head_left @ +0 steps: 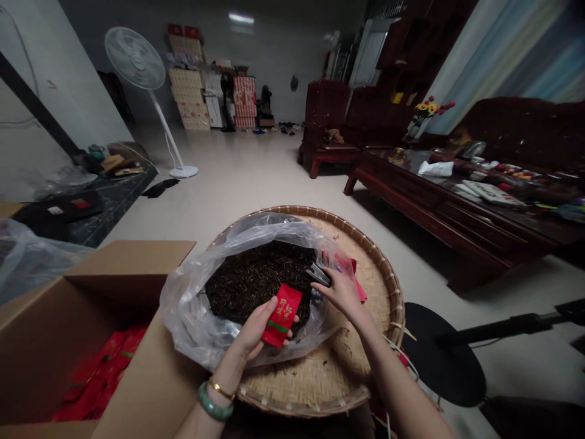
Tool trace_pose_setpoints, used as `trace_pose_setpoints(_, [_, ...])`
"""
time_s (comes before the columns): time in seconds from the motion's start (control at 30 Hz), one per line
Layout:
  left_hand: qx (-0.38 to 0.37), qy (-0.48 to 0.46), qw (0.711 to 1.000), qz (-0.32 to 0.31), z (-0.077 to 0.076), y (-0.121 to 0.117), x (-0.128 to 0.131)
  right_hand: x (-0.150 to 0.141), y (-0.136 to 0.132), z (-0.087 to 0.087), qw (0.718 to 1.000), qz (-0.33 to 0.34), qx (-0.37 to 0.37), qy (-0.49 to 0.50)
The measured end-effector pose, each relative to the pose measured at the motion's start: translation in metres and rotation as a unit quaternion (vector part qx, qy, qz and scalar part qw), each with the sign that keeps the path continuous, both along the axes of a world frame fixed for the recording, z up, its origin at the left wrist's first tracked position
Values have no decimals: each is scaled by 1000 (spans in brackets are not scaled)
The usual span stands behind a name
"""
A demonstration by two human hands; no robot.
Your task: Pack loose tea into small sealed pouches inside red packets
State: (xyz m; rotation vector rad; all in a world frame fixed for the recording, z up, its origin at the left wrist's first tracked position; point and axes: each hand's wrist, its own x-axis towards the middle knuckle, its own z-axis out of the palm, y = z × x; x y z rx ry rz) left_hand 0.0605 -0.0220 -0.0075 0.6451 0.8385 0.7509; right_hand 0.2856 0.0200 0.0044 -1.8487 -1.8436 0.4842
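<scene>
My left hand (256, 334) holds a small red packet (282, 315) with gold print, fingers wrapped round it, above the near edge of a clear plastic bag (192, 299). The bag lies open on a round woven bamboo tray (379, 274) and is full of dark loose tea leaves (256, 274). My right hand (340, 292) grips a small dark metal scoop (318, 274) over the right side of the tea. Another red packet (351, 268) lies on the tray just beyond that hand.
An open cardboard box (91, 305) at lower left holds several red packets (105, 372). A dark wooden coffee table (457, 207) with clutter stands right. A round black stand base (443, 360) sits near right. A white floor fan (137, 61) stands far left.
</scene>
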Motion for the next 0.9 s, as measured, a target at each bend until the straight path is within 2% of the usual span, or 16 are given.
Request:
trace_pose_setpoints(0.07, [-4,-2,1000,2,-1,0,0,5,0,-9,996,-14,7,-83])
trace_pose_setpoints(0.13, [-5,4,1000,4,0,0,1,2,-2,-11,994,-16,31,-106])
trace_pose_setpoints(0.2, [-4,11,1000,6,1,0,2,-8,-4,-7,996,7,75,-56])
trace_pose_setpoints(0.27, [-5,15,1000,6,3,0,4,-25,-7,0,991,64,112,32])
trace_pose_setpoints(0.37, [-6,19,1000,4,7,-2,5,-52,-10,8,976,154,122,99])
trace_pose_setpoints(0.43, [-4,25,1000,11,10,-4,5,-65,-12,10,968,163,136,135])
trace_pose_setpoints(0.6, [-14,24,999,18,10,-6,6,-72,-13,9,962,141,126,198])
trace_pose_setpoints(0.67, [-22,20,999,15,13,-7,3,-64,-12,9,958,105,115,242])
trace_pose_setpoints(0.73, [-15,-6,999,30,25,-5,-7,-49,-12,8,948,48,111,295])
trace_pose_setpoints(0.77, [2,-36,998,56,34,-4,-15,-38,-12,7,941,14,112,320])
trace_pose_setpoints(0.8, [45,-87,989,114,45,-2,-25,-25,-12,7,934,-24,121,336])
trace_pose_setpoints(0.83, [112,-143,963,199,57,1,-36,-11,-11,7,929,-68,140,336])
trace_pose_setpoints(0.9, [227,-224,885,341,77,6,-55,20,-10,6,928,-157,190,278])
